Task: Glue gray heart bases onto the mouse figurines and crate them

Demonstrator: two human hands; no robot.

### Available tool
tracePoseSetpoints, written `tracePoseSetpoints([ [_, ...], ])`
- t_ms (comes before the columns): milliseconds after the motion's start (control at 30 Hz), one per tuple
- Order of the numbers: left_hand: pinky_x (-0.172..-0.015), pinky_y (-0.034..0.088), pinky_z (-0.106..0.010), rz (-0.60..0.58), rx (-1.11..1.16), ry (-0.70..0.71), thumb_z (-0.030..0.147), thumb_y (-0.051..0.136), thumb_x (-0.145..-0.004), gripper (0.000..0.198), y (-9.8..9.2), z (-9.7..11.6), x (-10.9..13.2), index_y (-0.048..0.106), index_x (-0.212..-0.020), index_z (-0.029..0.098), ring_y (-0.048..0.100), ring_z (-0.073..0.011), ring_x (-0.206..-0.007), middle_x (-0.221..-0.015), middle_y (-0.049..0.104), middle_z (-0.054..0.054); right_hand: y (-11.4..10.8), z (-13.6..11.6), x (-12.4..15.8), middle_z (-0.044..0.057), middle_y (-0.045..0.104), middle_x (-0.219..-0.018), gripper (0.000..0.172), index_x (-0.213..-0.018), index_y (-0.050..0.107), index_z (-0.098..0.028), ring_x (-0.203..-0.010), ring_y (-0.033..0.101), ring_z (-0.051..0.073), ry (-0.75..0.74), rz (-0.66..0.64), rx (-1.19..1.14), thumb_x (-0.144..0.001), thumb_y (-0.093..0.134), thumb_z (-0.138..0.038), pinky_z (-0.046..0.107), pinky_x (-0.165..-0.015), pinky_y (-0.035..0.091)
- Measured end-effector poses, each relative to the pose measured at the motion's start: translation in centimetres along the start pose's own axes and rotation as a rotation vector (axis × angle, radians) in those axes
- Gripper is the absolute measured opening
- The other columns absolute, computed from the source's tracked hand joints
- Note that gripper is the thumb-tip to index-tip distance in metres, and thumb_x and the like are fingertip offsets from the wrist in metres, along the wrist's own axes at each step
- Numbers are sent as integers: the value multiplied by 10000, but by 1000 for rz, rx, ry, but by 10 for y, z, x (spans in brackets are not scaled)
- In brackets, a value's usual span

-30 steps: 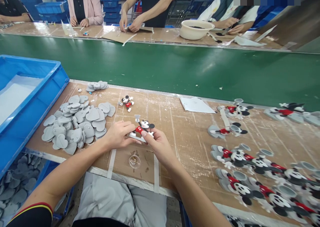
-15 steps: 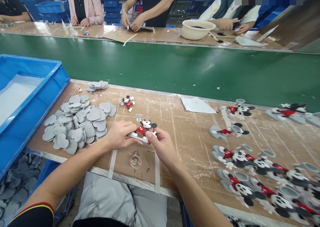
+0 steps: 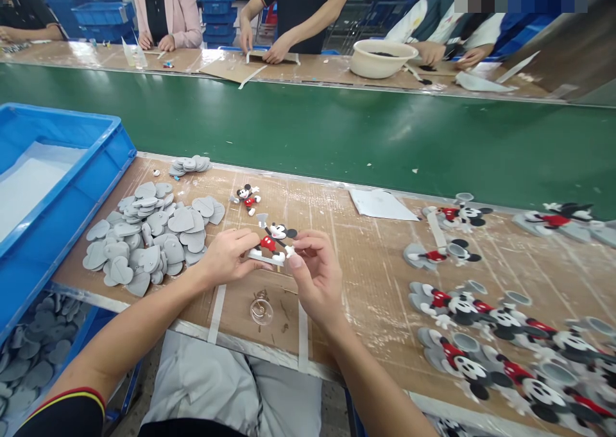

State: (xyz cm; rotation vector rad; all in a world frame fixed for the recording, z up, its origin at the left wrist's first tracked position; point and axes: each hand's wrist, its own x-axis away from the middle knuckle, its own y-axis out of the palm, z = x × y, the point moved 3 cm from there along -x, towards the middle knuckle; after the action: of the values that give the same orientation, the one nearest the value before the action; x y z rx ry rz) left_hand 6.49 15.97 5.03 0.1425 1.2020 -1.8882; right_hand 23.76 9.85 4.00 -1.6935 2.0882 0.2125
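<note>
A mouse figurine (image 3: pixel 270 243) with red shorts and black ears stands upright on a grey base between my hands. My left hand (image 3: pixel 231 254) pinches the base and the figure's left side. At the other side, my right hand (image 3: pixel 317 270) has its thumb and fingers around the figure's white glove. A small grey cup-like piece (image 3: pixel 262 220) sits at its raised hand. Just beyond lies another mouse figurine (image 3: pixel 247 198) on its back, without a base. Below my hands is a small clear round dish (image 3: pixel 261 310).
Grey heart-shaped bases (image 3: pixel 144 231) are heaped at left beside a blue crate (image 3: pixel 115 143). Several finished-looking mouse figurines (image 3: pixel 462 305) lie in rows at right. A white sheet (image 3: pixel 382 205) lies near the green belt (image 3: pixel 298 129). Co-workers' hands (image 3: pixel 276 47) and a cream bowl (image 3: pixel 380 68) are across.
The figurine has turned and shifted slightly left, showing more of its base. My right hand has drawn back a little, its fingers more raised. Across the belt, a co-worker's hands have moved.
</note>
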Motion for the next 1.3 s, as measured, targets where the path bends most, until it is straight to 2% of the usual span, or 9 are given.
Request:
tracePoseSetpoints([
  [200,-550,301,-249,29,13,16,605,524,-922,479,0,-1,0,449,-701,186,426,-127,-569,-620,466,27,2,-10,-2,94,520,-1100,86,-1000,610,-223,-949,563,198,-114,-105,152,-914,601,-221,293,-673,497],
  [433,-557,305,-261,35,-48,76,600,495,-937,479,-5,1,-1,460,-700,186,429,-134,-571,-623,478,18,0,-12,-3,117,523,-1134,240,-1068,615,-229,-1036,568,241,-220,-138,210,-850,712,-251,287,-621,513],
  [533,-562,308,-259,42,-56,77,594,505,-935,474,-6,0,-1,461,-701,185,428,-134,-571,-629,480,15,1,-13,-5,102,564,-1104,250,-1098,597,-236,-931,601,207,-224,-164,204,-867,692,-237,288,-623,514],
  [667,-557,296,-262,44,-48,88,586,475,-952,475,-5,0,-1,444,-694,188,418,-135,-565,-619,464,17,3,-15,-6,32,620,-908,220,-1081,593,-238,-726,588,154,-235,-197,185,-879,673,-201,290,-635,495],
  [900,-551,295,-259,10,2,77,593,429,-967,482,-4,1,-1,442,-704,189,409,-132,-569,-633,463,19,2,-16,-5,32,659,-869,206,-1045,609,-231,-726,603,164,-240,-174,145,-862,695,-198,289,-632,487],
  [1067,-555,303,-258,-10,26,54,590,440,-964,475,-3,0,-1,443,-708,190,409,-132,-572,-634,464,21,2,-14,-4,23,644,-820,168,-1016,623,-226,-677,590,158,-190,-165,151,-864,695,-237,291,-612,485],
  [1300,-547,295,-258,7,46,55,600,460,-952,483,-2,-1,0,420,-698,191,399,-126,-565,-628,446,26,3,-11,-3,31,639,-835,168,-1030,616,-225,-670,584,154,-151,-173,150,-882,676,-278,296,-607,496],
])
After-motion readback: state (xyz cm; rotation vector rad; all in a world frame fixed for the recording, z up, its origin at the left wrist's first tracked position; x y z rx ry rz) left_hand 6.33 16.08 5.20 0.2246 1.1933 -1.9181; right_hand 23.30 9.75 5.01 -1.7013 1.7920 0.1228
